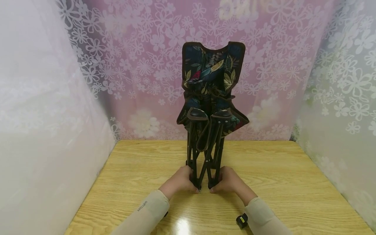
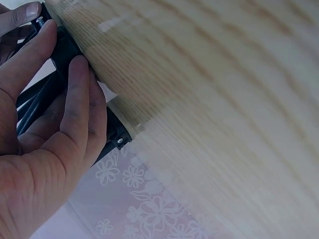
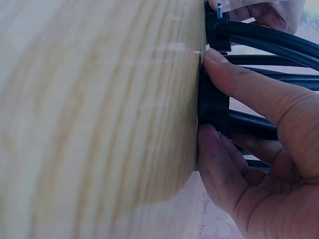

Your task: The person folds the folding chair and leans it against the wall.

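A folding camp chair (image 1: 213,70) stands upright on the table, its black legs drawn close together and its dark leaf-print fabric bunched above them. My left hand (image 1: 182,180) grips the foot of the near left leg, and my right hand (image 1: 230,180) grips the near right one. In the left wrist view the fingers of my left hand (image 2: 60,139) curl round a black plastic foot (image 2: 65,50). The right wrist view has the thumb and fingers of my right hand (image 3: 269,134) pinching another black foot (image 3: 213,102) against the tabletop. The far feet are partly hidden.
The chair stands on a wood-grain table (image 1: 141,156). Behind it hangs a pink flowered curtain (image 1: 147,81), with a white sheet (image 1: 44,114) at the left and a pale flowered one (image 1: 337,130) at the right. A small black device (image 1: 242,221) sits at my right wrist.
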`<state>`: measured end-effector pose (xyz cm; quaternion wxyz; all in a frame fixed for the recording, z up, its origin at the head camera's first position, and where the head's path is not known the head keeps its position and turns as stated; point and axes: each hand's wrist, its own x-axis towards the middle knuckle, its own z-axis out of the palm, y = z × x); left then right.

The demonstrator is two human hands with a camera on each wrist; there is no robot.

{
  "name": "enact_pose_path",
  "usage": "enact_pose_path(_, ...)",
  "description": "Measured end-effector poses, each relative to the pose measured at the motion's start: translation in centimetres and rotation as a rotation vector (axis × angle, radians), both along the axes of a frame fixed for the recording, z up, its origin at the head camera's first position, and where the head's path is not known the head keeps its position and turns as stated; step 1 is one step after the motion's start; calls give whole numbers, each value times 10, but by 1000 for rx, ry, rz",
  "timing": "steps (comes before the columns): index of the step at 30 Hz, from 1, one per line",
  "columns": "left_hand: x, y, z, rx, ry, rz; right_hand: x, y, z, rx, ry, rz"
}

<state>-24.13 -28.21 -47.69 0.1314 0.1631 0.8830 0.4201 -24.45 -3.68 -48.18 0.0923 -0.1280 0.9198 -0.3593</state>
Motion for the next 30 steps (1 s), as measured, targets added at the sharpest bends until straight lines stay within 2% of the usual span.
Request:
enact_pose_path(7, -2, 0, -1, -21, 0, 0, -1, -1, -1, 5, -5, -10)
enact_pose_path(19, -2, 0, 1, 1, -4, -6, -2, -2, 2, -8, -10, -5)
enact_pose_path(30, -4, 0, 3, 0, -21, 26, -5, -1, 3, -2, -11, 6)
